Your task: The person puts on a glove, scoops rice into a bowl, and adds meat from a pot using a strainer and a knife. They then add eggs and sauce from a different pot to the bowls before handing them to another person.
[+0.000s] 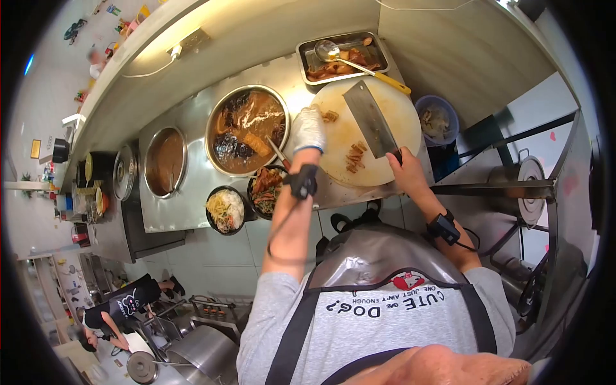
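My left hand (308, 130), in a clear plastic glove, is at the left edge of the round white cutting board (340, 151); its fingers are blurred, beside a small piece of meat (330, 116). My right hand (409, 169) grips the handle of a cleaver (372, 119), whose wide blade lies over the board, pointing up and left. Sliced meat (355, 157) sits on the board left of the cleaver's handle end. Behind the board, a metal tray (307, 77) holds browned meat, with a yellow-handled ladle (359, 66) resting across it.
Left of the board are a large pot of brown broth (247, 122) and a smaller pot (165, 160). Two black bowls of food, one with rice (225, 210), one with greens (264, 191), stand near the front edge. A blue bin (437, 120) is at right. Another person (125, 308) is at lower left.
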Motion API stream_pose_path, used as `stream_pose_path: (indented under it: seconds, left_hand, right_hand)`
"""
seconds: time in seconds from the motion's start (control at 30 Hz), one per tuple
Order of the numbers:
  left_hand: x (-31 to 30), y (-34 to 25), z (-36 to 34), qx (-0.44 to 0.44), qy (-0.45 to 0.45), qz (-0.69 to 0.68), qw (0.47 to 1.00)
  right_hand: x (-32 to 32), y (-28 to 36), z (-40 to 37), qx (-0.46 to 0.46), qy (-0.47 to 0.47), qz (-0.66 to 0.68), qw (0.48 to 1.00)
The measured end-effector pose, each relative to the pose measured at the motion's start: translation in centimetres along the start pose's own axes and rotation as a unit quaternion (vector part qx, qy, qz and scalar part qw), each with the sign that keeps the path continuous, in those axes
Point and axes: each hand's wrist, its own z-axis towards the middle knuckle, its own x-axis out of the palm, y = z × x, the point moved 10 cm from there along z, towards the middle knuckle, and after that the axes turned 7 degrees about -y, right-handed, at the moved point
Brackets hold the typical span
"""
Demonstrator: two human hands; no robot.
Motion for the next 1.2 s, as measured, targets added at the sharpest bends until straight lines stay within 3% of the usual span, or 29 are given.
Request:
stream_pose_path:
  seconds: [0.07, 0.2, 0.23, 0.27, 0.3, 0.33, 0.4, 0.43, 0.47, 0.53, 0.57, 0.7, 0.83, 0.9, 0.97, 1.0, 1.07, 1.13, 1.2]
  left_hand:
    - [2.3, 0.2, 1.2, 0.072, 0.080, -0.012, 0.994]
    - [6.0, -1.0, 2.4, 0.164, 0.130, -0.005, 0.978]
    - [7.9, 0.2, 2.4, -0.028, 0.191, -0.318, 0.928]
    - [10.0, 0.7, 1.6, -0.223, 0.222, -0.583, 0.749]
    - [12.2, 0.9, 2.4, -0.050, 0.245, -0.438, 0.864]
    - [13.9, 1.5, 2.2, -0.048, 0.247, -0.435, 0.865]
    - [14.6, -2.0, 1.4, 0.084, 0.280, -0.382, 0.877]
    - [15.3, -2.7, 0.4, -0.005, 0.324, -0.444, 0.835]
    - [13.3, -4.9, -0.1, -0.002, 0.326, -0.442, 0.836]
    - [9.9, -9.1, -1.8, 0.122, 0.349, -0.237, 0.899]
    - [9.1, -10.0, -2.0, 0.167, 0.311, -0.180, 0.918]
    - [9.4, -11.0, -3.4, 0.173, 0.325, -0.215, 0.904]
    - [5.2, -10.8, -3.7, 0.210, 0.228, -0.210, 0.927]
    - [2.2, -11.1, -4.4, 0.215, 0.180, -0.221, 0.934]
    - [0.3, -9.9, -5.1, 0.128, 0.179, -0.072, 0.973]
    - [-0.2, -10.1, -5.9, 0.128, 0.180, -0.072, 0.973]
    - [1.2, -8.1, -8.3, 0.037, 0.293, 0.017, 0.955]
    - [0.9, -9.0, -9.6, 0.080, 0.279, 0.046, 0.956]
    - [1.3, -8.8, -9.9, 0.098, 0.200, 0.005, 0.975]
  right_hand:
    - [-0.7, -1.1, -0.4, 0.005, -0.009, 0.011, 1.000]
    - [-1.9, -3.6, -1.5, 0.062, -0.013, 0.035, 0.997]
    - [-2.1, -4.3, -1.9, 0.072, -0.014, 0.038, 0.997]
    - [-2.3, -5.0, -2.1, 0.085, -0.014, 0.046, 0.995]
    - [-2.4, -5.5, -2.1, 0.095, -0.015, 0.055, 0.994]
    - [-2.7, -5.7, -2.1, 0.096, -0.017, 0.058, 0.994]
    - [-3.2, -5.5, -2.3, 0.080, -0.018, 0.041, 0.996]
    - [-3.4, -5.6, -2.2, 0.081, -0.020, 0.043, 0.996]
    - [-3.3, -5.9, -2.3, 0.093, -0.006, 0.035, 0.995]
    - [-3.3, -6.6, -2.4, 0.109, 0.006, 0.029, 0.994]
    - [-3.3, -6.8, -2.4, 0.104, 0.009, 0.022, 0.994]
    - [-3.4, -7.5, -2.6, 0.092, 0.022, -0.017, 0.995]
    - [-3.9, -7.4, -2.8, 0.053, 0.020, -0.103, 0.993]
    - [-4.2, -6.7, -3.0, 0.026, 0.035, -0.209, 0.977]
    - [-4.1, -6.0, -3.3, -0.014, 0.035, -0.232, 0.972]
    - [-4.0, -5.3, -3.6, -0.055, 0.035, -0.256, 0.965]
    - [-3.4, -4.8, -4.2, -0.072, 0.036, -0.250, 0.965]
    - [-2.5, -3.7, -4.5, -0.095, 0.036, -0.244, 0.965]
    - [-1.5, -2.9, -4.8, -0.099, 0.055, -0.223, 0.968]
